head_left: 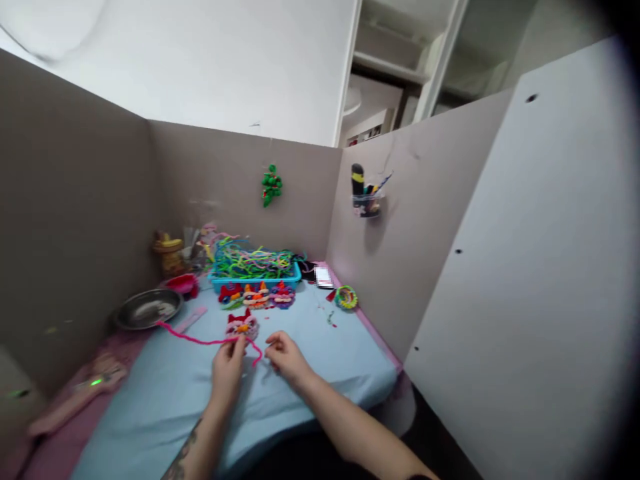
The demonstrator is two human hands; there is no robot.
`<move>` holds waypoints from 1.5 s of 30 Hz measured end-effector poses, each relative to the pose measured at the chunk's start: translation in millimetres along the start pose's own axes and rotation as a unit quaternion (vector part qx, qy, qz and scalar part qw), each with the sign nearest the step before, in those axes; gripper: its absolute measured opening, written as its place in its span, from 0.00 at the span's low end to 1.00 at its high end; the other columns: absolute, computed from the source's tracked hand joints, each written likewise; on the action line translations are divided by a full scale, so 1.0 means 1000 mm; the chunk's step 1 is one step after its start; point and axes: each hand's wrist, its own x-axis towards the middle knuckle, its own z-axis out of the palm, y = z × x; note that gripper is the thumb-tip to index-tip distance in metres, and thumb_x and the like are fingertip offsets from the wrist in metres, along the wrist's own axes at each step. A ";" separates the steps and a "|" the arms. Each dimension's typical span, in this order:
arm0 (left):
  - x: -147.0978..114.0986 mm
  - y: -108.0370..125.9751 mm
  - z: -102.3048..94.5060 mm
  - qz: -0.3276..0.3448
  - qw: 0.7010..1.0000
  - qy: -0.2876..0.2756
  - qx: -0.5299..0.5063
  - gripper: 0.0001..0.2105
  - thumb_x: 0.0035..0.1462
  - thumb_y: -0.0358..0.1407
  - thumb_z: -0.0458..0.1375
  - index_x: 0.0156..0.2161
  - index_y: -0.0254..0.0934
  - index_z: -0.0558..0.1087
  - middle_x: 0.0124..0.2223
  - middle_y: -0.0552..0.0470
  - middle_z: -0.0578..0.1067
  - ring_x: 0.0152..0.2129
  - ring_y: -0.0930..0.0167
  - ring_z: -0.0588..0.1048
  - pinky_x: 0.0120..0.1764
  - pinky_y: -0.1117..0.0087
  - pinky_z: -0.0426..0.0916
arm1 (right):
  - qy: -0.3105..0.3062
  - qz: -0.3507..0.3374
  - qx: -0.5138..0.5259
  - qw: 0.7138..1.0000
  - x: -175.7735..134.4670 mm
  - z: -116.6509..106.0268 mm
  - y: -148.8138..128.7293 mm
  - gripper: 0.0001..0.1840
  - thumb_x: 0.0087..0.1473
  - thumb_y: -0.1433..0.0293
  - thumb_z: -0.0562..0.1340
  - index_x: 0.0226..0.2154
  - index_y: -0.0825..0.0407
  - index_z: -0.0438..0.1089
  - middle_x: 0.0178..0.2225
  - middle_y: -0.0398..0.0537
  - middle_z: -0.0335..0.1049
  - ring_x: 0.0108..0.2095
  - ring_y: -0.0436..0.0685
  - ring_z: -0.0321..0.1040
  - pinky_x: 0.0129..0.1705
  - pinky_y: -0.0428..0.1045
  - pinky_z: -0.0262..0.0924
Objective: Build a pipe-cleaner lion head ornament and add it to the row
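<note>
Head view, with one blue tray [217, 283] as my landmark: leftmost, one metal dish [143, 308] sits left of the tray and nearer me. From its rim, one pink strand [200, 342] runs right to my left hand [229, 363], whose thumb and fingers pinch it in front of the tray. One red-and-pink owl-like piece [242, 327] lies between that hand and the tray; three more owl-like pieces [257, 297] line the tray's near side. My right hand [286, 357], apart from the left, curls near the strand's end, in front of the tray; I can't tell whether it grips anything. One yellow-green ring [346, 297] lies right of the tray.
</note>
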 end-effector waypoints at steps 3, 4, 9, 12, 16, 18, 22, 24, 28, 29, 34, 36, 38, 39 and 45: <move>-0.001 -0.004 0.003 -0.001 1.000 0.000 0.001 0.17 0.47 0.48 0.54 0.24 0.33 0.70 0.19 0.54 0.69 0.19 0.71 0.67 0.24 0.73 0.60 | -0.044 -0.113 -0.064 0.991 -0.009 0.001 0.000 0.20 0.43 0.69 0.64 0.41 0.49 0.63 0.30 0.40 0.63 0.22 0.46 0.57 0.25 0.43 0.54; -0.001 -0.005 0.004 -0.001 1.000 0.004 0.002 0.16 0.47 0.47 0.54 0.24 0.34 0.70 0.20 0.54 0.69 0.19 0.71 0.66 0.24 0.73 0.60 | -0.056 -0.141 -0.100 0.983 -0.012 0.001 -0.001 0.22 0.41 0.71 0.65 0.42 0.49 0.65 0.32 0.41 0.63 0.24 0.47 0.58 0.27 0.44 0.55; -0.004 -0.011 0.007 -0.005 1.000 0.030 -0.004 0.11 0.45 0.42 0.55 0.21 0.36 0.65 0.19 0.57 0.65 0.19 0.73 0.63 0.25 0.74 0.58 | -0.066 -0.203 -0.219 0.952 -0.021 0.001 -0.004 0.07 0.47 0.72 0.61 0.31 0.50 0.73 0.29 0.44 0.64 0.28 0.50 0.60 0.31 0.46 0.56; -0.005 -0.012 0.007 -0.008 1.000 0.030 -0.001 0.12 0.45 0.43 0.55 0.20 0.36 0.64 0.18 0.58 0.63 0.19 0.74 0.61 0.24 0.74 0.57 | -0.027 -0.208 -0.218 0.953 -0.024 0.000 -0.003 0.07 0.50 0.70 0.59 0.31 0.51 0.74 0.27 0.45 0.64 0.29 0.51 0.61 0.32 0.47 0.57; -0.009 -0.009 0.006 0.000 1.000 0.020 -0.007 0.12 0.47 0.42 0.55 0.21 0.37 0.62 0.18 0.59 0.61 0.19 0.75 0.60 0.24 0.75 0.56 | 0.039 -0.202 -0.183 0.961 -0.028 -0.002 -0.004 0.11 0.53 0.65 0.57 0.33 0.53 0.73 0.29 0.48 0.66 0.30 0.52 0.62 0.32 0.47 0.58; -0.011 -0.007 0.005 0.009 1.000 0.008 -0.011 0.12 0.48 0.42 0.54 0.21 0.37 0.61 0.19 0.60 0.60 0.19 0.75 0.60 0.24 0.75 0.56 | 0.073 -0.178 -0.149 0.970 -0.029 -0.002 -0.003 0.12 0.53 0.64 0.57 0.32 0.53 0.72 0.29 0.47 0.67 0.29 0.53 0.63 0.32 0.47 0.58; -0.012 -0.005 0.004 0.017 1.000 -0.014 -0.016 0.13 0.50 0.42 0.53 0.21 0.36 0.62 0.19 0.59 0.61 0.18 0.75 0.60 0.23 0.75 0.56 | 0.111 -0.116 -0.054 0.985 -0.026 -0.003 0.000 0.11 0.51 0.62 0.58 0.31 0.53 0.67 0.25 0.44 0.65 0.25 0.51 0.61 0.28 0.46 0.57; -0.013 -0.005 0.004 0.017 0.999 -0.022 -0.018 0.13 0.50 0.42 0.53 0.22 0.35 0.64 0.18 0.58 0.62 0.18 0.75 0.61 0.23 0.75 0.57 | 0.095 -0.113 -0.043 0.988 -0.025 -0.003 -0.002 0.12 0.52 0.61 0.57 0.32 0.54 0.66 0.26 0.45 0.65 0.25 0.51 0.61 0.28 0.46 0.57; -0.014 -0.004 0.003 0.036 0.999 0.000 -0.001 0.12 0.50 0.41 0.54 0.24 0.35 0.66 0.20 0.57 0.64 0.20 0.74 0.63 0.26 0.74 0.58 | 0.035 -0.166 -0.099 0.981 -0.031 0.000 -0.015 0.17 0.52 0.60 0.57 0.41 0.53 0.66 0.28 0.44 0.63 0.26 0.51 0.60 0.30 0.46 0.56; -0.014 -0.004 0.003 0.040 0.999 0.016 0.009 0.11 0.50 0.41 0.54 0.24 0.35 0.66 0.21 0.57 0.65 0.20 0.74 0.64 0.26 0.74 0.58 | 0.021 -0.186 -0.128 0.974 -0.034 0.002 -0.018 0.18 0.51 0.60 0.58 0.42 0.52 0.66 0.28 0.43 0.62 0.26 0.51 0.59 0.29 0.46 0.56; -0.015 -0.003 0.002 0.038 0.997 0.063 0.039 0.10 0.51 0.40 0.53 0.26 0.35 0.67 0.22 0.55 0.68 0.22 0.72 0.67 0.29 0.73 0.60 | 0.021 -0.248 -0.252 0.935 -0.041 0.008 -0.026 0.10 0.51 0.67 0.60 0.38 0.51 0.71 0.30 0.46 0.64 0.29 0.52 0.60 0.33 0.47 0.57; -0.016 -0.003 0.003 0.047 0.997 0.054 0.042 0.10 0.52 0.40 0.53 0.25 0.35 0.67 0.21 0.56 0.67 0.22 0.72 0.66 0.28 0.73 0.60 | 0.041 -0.249 -0.258 0.933 -0.040 0.007 -0.025 0.08 0.53 0.70 0.56 0.33 0.52 0.71 0.29 0.47 0.65 0.29 0.52 0.61 0.34 0.47 0.57; -0.016 -0.004 0.004 0.055 0.996 0.049 0.042 0.10 0.52 0.39 0.53 0.24 0.36 0.66 0.21 0.57 0.67 0.21 0.73 0.65 0.28 0.74 0.60 | 0.063 -0.238 -0.258 0.934 -0.037 0.004 -0.024 0.08 0.53 0.71 0.54 0.29 0.52 0.69 0.27 0.46 0.66 0.29 0.52 0.62 0.33 0.47 0.57; -0.017 -0.004 0.004 0.055 0.996 0.050 0.039 0.10 0.52 0.39 0.53 0.24 0.36 0.66 0.21 0.57 0.66 0.21 0.73 0.65 0.28 0.74 0.59 | 0.077 -0.227 -0.257 0.936 -0.036 0.002 -0.023 0.07 0.52 0.72 0.54 0.28 0.52 0.68 0.26 0.45 0.65 0.28 0.52 0.61 0.32 0.47 0.57; -0.016 -0.007 0.001 0.034 0.998 0.057 -0.012 0.11 0.51 0.41 0.54 0.27 0.34 0.69 0.22 0.56 0.67 0.21 0.73 0.66 0.28 0.74 0.61 | 0.085 -0.175 -0.258 0.946 -0.028 -0.009 -0.022 0.08 0.50 0.70 0.55 0.24 0.52 0.67 0.24 0.44 0.67 0.26 0.52 0.62 0.30 0.46 0.57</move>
